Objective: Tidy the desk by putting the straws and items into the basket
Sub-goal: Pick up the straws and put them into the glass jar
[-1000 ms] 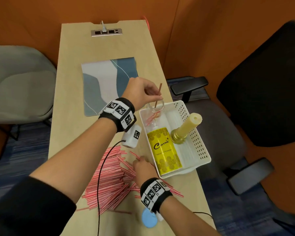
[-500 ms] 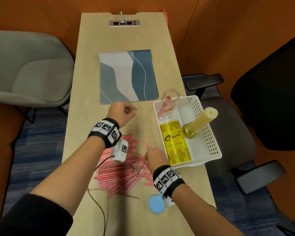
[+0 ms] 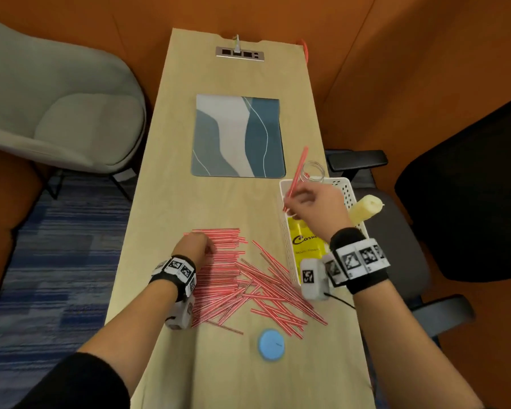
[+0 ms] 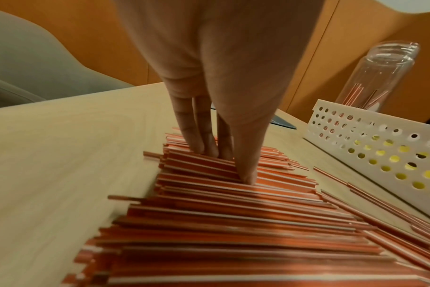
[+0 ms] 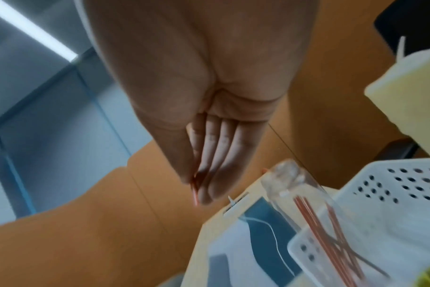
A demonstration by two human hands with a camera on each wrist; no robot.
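Desk (image 3: 165,178): light wood, narrow, running 6 to 12 o'clock; bare surface along its left edge and across the middle, between straw pile and mat.

Left hand (image 3: 194,249): at 8 o'clock, fingertips (image 4: 210,149) pressed down onto the straw pile; grip straight-fingered, nothing enclosed.

Straw pile (image 3: 236,278): red, stacked parallel under the left hand, fanning loose toward 4 o'clock, its outer straws reaching just beside the basket's near wall.

Blue round lid (image 3: 271,344): at 6 o'clock, just past the pile's near edge.

Mat (image 3: 238,137): blue and grey, at 12 o'clock, well apart from the pile.

Right hand (image 3: 316,208): over the basket's far-left corner; grip pinched between thumb and fingers on one red straw (image 3: 297,175), tilted toward 12 o'clock.

Basket (image 3: 286,231): white, perforated, at the desk's right edge, 3 o'clock. Holds a clear jar (image 3: 314,172) with a few straws, a yellow packet (image 3: 304,243) and a cream candle (image 3: 366,208).

Black office chair (image 3: 469,202): close against the desk's right side.
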